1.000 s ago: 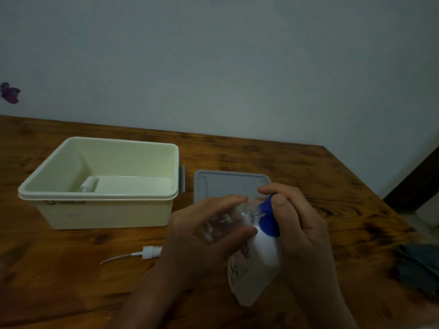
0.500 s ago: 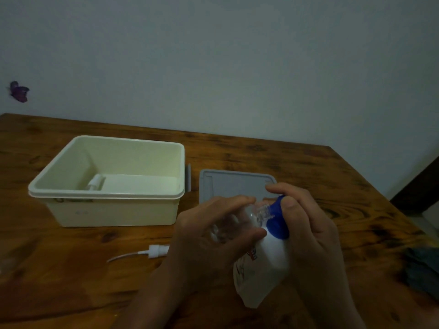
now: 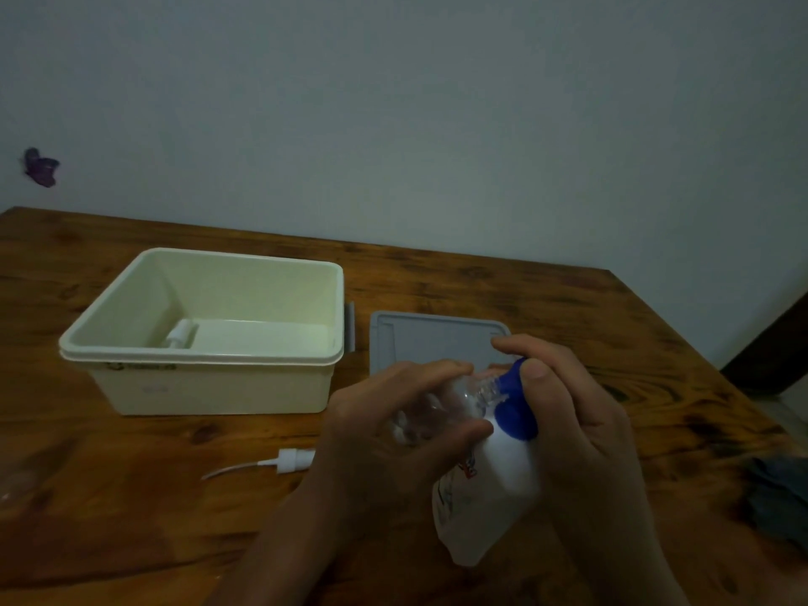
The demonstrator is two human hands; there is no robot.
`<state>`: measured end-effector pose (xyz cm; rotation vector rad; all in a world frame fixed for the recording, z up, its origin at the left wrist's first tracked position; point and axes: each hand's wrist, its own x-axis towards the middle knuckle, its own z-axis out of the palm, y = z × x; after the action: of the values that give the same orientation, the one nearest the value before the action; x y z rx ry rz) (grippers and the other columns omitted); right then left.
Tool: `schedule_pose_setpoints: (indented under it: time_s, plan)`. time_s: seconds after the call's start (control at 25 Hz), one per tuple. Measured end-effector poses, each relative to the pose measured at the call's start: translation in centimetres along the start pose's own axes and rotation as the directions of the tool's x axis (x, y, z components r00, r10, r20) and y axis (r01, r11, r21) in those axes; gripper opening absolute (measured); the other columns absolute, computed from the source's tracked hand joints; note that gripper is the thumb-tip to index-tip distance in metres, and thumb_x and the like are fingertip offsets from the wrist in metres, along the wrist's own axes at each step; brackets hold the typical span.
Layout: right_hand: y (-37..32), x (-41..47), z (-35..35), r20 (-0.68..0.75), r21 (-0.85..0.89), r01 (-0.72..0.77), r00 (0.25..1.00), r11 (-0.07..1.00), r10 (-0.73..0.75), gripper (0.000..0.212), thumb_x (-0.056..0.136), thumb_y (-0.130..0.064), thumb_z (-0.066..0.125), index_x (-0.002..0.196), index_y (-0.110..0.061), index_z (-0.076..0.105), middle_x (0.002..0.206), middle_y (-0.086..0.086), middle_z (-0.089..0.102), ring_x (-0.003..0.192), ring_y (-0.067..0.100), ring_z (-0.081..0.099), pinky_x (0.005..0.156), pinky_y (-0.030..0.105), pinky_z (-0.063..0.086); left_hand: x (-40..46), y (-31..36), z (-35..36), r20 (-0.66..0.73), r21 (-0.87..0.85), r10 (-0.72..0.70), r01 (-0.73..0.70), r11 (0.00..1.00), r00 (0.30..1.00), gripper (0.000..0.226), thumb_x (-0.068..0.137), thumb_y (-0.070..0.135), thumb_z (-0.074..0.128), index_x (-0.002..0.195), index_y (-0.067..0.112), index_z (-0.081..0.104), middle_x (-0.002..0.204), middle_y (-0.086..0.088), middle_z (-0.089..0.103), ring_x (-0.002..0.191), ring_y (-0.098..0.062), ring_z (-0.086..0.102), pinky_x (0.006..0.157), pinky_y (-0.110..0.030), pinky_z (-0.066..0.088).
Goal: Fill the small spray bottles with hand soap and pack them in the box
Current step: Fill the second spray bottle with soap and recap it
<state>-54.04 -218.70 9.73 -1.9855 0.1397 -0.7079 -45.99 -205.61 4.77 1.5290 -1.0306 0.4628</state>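
My left hand [image 3: 389, 435] grips a small clear spray bottle [image 3: 441, 408] with its open neck pointing right. My right hand [image 3: 577, 435] holds a white hand soap pouch [image 3: 485, 509] by its blue spout [image 3: 516, 408], and the spout meets the bottle's neck. A white spray pump with its tube [image 3: 280, 460] lies loose on the table to the left of my left wrist. The cream box [image 3: 205, 360] stands open at the left, with one white-capped bottle [image 3: 181, 335] lying inside.
The box's grey lid [image 3: 433, 338] lies flat just behind my hands. A dark cloth [image 3: 778, 500] sits at the right edge of the wooden table [image 3: 131, 518]. A grey wall rises behind, and the table's right edge drops to the floor.
My hands, the bottle and the pouch keep the same grip. The view has shifted slightly, so the box and lid appear a little further right.
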Motion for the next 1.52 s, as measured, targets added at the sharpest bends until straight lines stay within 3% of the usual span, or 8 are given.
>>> schedule_pose_setpoints:
  time_s: [0.16,0.48,0.72,0.92,1.32,1.52]
  plan:
    - [0.39,-0.29,0.19,-0.008,0.006,-0.006,1.0,1.0,0.006,0.032,0.079,-0.047,0.035,0.092,-0.036,0.062,0.095,-0.021,0.064,0.087,0.001,0.062,0.067,0.007,0.045,-0.08,-0.24,-0.16,0.011,0.011,-0.002,0.002,1.0,1.0,0.042,0.087,0.047,0.059,0.115,0.016,0.062,0.102,0.0,0.07,0.09,-0.005,0.065,0.076,-0.015,0.053]
    - [-0.06,-0.16,-0.15,-0.002,0.001,0.003,1.0,1.0,-0.003,0.033,0.079,-0.053,0.034,0.099,-0.042,0.058,0.099,-0.029,0.061,0.087,0.0,0.061,0.067,0.008,0.046,0.08,0.0,-0.11,0.011,-0.028,-0.006,0.007,1.0,1.0,0.041,0.088,0.047,0.058,0.117,0.018,0.058,0.101,0.011,0.064,0.091,0.001,0.062,0.076,-0.01,0.05]
    - [0.55,-0.55,-0.1,-0.004,0.036,-0.001,1.0,0.999,0.001,0.028,0.08,-0.049,0.039,0.094,-0.039,0.061,0.096,-0.024,0.064,0.086,0.002,0.062,0.066,0.009,0.046,-0.05,-0.19,-0.17,0.027,0.024,0.019,-0.02,1.0,0.999,0.041,0.082,0.037,0.067,0.11,0.008,0.065,0.097,-0.003,0.07,0.087,-0.004,0.064,0.072,-0.016,0.053]
    - [0.15,-0.25,-0.68,0.024,-0.007,0.001,1.0,1.0,-0.001,0.03,0.081,-0.052,0.036,0.097,-0.047,0.062,0.1,-0.023,0.062,0.087,0.002,0.061,0.066,0.009,0.045,0.24,-0.02,-0.1,0.023,-0.05,0.012,-0.011,0.999,1.0,0.042,0.086,0.043,0.061,0.118,0.015,0.059,0.101,0.008,0.064,0.09,0.001,0.062,0.075,-0.009,0.049]
    - [0.46,-0.58,-0.53,0.04,-0.015,-0.018,0.999,1.0,0.019,0.03,0.081,-0.051,0.036,0.093,-0.042,0.062,0.098,-0.023,0.063,0.089,0.002,0.061,0.067,0.008,0.045,-0.03,-0.21,-0.19,0.036,-0.021,0.01,-0.009,1.0,0.999,0.041,0.086,0.044,0.06,0.116,0.016,0.058,0.101,0.005,0.066,0.09,-0.001,0.063,0.075,-0.011,0.051]
    - [-0.04,-0.41,-0.72,0.029,-0.026,0.009,1.0,1.0,-0.008,0.034,0.082,-0.051,0.034,0.099,-0.038,0.06,0.098,-0.025,0.061,0.085,-0.001,0.06,0.065,0.005,0.044,0.2,-0.04,0.1,0.006,-0.055,0.01,-0.009,0.998,1.0,0.042,0.087,0.046,0.06,0.12,0.021,0.056,0.104,0.011,0.065,0.094,0.004,0.061,0.078,-0.009,0.049]
